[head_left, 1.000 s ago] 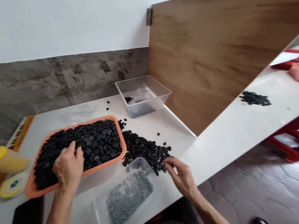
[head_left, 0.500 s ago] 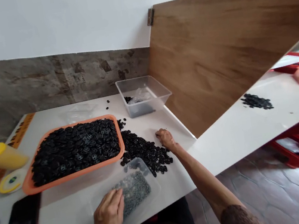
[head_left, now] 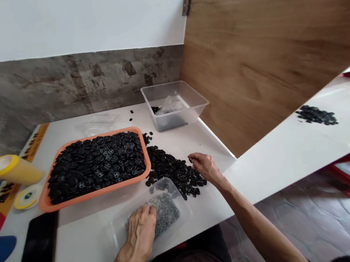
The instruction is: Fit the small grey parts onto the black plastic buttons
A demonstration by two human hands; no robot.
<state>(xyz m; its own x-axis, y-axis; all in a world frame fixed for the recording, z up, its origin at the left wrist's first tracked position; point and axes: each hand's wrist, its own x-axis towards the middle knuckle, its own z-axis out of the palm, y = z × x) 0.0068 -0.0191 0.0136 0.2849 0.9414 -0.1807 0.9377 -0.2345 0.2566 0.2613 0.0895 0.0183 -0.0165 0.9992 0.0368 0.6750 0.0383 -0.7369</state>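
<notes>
1. At six o'clock on the table (head_left: 90,250), the left hand (head_left: 140,236) rests loosely curled inside a clear tub (head_left: 178,190), fingertips on grey parts (head_left: 166,209).
2. At three o'clock of the tub, the right hand (head_left: 204,167) pinches at a black pile (head_left: 175,173); whether it holds a piece is unclear.
3. Writing on the table's orange strip (head_left: 35,140) is unreadable.

One camera, worn on the head, looks forward and down at the white bench (head_left: 266,161) from close above, facing the wall (head_left: 55,88), with floor (head_left: 309,225) at right.
</notes>
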